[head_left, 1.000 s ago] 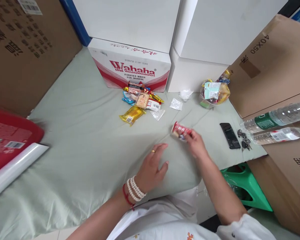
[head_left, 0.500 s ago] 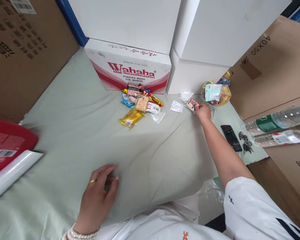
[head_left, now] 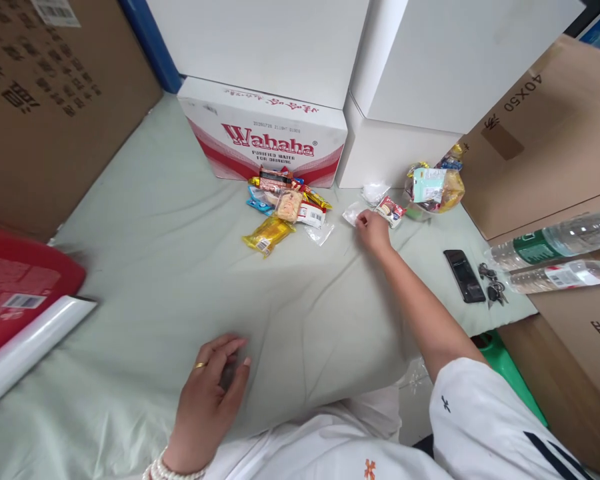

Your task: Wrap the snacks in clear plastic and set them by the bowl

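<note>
My right hand (head_left: 373,232) reaches across the cloth, its fingertips pinched at the edge of a small clear plastic packet (head_left: 351,213). Just right of those fingers lies a red-and-white snack packet (head_left: 391,211), and behind is another clear crumpled wrapper (head_left: 375,193). Left of the hand is a pile of wrapped snacks (head_left: 289,205), with a yellow packet (head_left: 269,235) at its front. My left hand (head_left: 211,387) rests near the front of the table, fingers loosely bent, thumb apart, holding nothing.
A Wahaha water carton (head_left: 267,141) stands behind the pile, beside white boxes (head_left: 400,150). A clear bowl of snacks (head_left: 433,193) is at the right. Farther right are a phone (head_left: 464,275), keys (head_left: 494,285) and plastic bottles (head_left: 570,237). A red container (head_left: 27,287) stands left.
My right hand has let go of the red-and-white snack packet and moved left to the clear packet. The view has shifted slightly; my left hand looks much the same.
</note>
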`<state>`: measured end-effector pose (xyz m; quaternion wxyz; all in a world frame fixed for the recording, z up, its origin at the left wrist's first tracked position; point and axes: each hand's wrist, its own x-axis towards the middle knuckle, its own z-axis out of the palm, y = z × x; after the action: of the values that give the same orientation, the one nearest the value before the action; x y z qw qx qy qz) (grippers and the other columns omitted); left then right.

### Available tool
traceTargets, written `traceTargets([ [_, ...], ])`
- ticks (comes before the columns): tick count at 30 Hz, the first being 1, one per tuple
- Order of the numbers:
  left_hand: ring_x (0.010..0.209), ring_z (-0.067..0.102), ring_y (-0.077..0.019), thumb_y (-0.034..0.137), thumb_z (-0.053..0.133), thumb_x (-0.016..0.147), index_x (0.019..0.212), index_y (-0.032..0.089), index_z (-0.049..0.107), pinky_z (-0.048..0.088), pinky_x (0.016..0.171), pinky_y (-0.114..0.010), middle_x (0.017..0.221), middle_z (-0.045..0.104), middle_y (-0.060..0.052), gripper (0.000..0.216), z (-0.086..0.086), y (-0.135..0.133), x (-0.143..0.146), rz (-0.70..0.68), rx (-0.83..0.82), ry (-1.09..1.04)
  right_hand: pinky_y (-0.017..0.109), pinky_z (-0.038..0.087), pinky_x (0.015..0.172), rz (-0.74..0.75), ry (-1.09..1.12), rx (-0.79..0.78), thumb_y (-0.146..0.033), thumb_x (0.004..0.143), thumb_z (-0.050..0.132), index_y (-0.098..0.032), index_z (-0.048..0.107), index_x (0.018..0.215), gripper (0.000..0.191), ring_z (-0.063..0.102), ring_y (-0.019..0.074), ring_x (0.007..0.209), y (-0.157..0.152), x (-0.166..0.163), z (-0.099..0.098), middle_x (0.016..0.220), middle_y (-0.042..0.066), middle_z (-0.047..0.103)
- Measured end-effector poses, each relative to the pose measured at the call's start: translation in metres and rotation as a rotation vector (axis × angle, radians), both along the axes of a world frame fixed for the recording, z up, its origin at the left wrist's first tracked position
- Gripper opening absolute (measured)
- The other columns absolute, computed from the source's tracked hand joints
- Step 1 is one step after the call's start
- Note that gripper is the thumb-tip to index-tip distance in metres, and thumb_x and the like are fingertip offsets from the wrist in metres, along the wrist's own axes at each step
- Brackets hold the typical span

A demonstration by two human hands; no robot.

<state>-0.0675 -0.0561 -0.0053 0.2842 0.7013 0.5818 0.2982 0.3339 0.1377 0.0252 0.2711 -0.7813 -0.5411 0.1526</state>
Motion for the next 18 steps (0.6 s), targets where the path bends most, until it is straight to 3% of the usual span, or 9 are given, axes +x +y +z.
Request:
traceTargets([
  [3,0.089,0.069,-0.0191,0.044,0.059,0.094,0.106,0.024,0.069,0.06,0.079,-0.03,0.107,0.07,-0.006,0.026,0.006,-0.006,0.003,0.029,-0.057,-0.103,0.023,0.039,0.056,-0.022,0.682,0.083,-0.035,0.082,0.069,-0.019,0.065,0.088,0.017,0.046,0.0116,0.06,-0.057,-0.028,0.004,0.074,-0.001,0.058],
  [5,0.084,0.068,-0.0177,0.044,0.059,0.094,0.102,0.023,0.069,0.058,0.077,-0.029,0.098,0.07,-0.005,0.025,0.012,-0.007,0.013,0.034,-0.115,-0.195,0.02,0.03,0.046,-0.009,1.117,-0.01,-0.035,0.071,0.081,-0.019,0.064,0.086,0.027,0.037,0.0066,0.052,-0.104,-0.051,0.007,0.072,-0.003,0.055],
  [8,0.084,0.067,-0.0172,0.044,0.057,0.095,0.1,0.022,0.069,0.056,0.075,-0.028,0.092,0.069,-0.005,0.025,0.021,-0.002,0.039,-0.009,-0.205,-0.341,0.015,0.021,0.04,-0.068,1.458,-0.131,-0.033,0.065,0.089,-0.018,0.067,0.087,0.035,0.027,0.0024,0.047,-0.166,-0.084,0.008,0.064,-0.007,0.048],
  [13,0.086,0.066,-0.0177,0.045,0.073,0.083,0.116,0.022,0.067,0.053,0.065,-0.026,0.111,0.066,-0.009,0.041,0.032,0.009,0.089,-0.13,-0.248,-0.476,0.013,0.016,0.038,-0.131,1.649,-0.23,-0.032,0.063,0.094,-0.017,0.069,0.09,0.04,0.021,0.0001,0.046,-0.215,-0.118,0.005,0.062,-0.008,0.047],
  [16,0.074,0.061,-0.0155,0.041,0.07,0.084,0.097,0.022,0.073,0.048,0.064,-0.026,0.087,0.067,-0.004,0.024,0.033,0.011,0.105,-0.256,-0.278,-0.45,0.013,0.015,0.038,-0.113,1.614,-0.253,-0.038,0.064,0.094,-0.016,0.067,0.086,0.041,0.023,0.0001,0.045,-0.222,-0.121,0.006,0.062,-0.007,0.049],
  [18,0.066,0.055,-0.0138,0.041,0.067,0.086,0.086,0.021,0.074,0.045,0.064,-0.026,0.072,0.062,0.0,0.021,0.031,0.01,0.106,-0.254,-0.308,-0.445,0.014,0.015,0.038,-0.102,1.54,-0.239,-0.042,0.065,0.094,-0.017,0.064,0.08,0.042,0.027,0.0005,0.045,-0.224,-0.117,0.009,0.063,-0.006,0.052],
])
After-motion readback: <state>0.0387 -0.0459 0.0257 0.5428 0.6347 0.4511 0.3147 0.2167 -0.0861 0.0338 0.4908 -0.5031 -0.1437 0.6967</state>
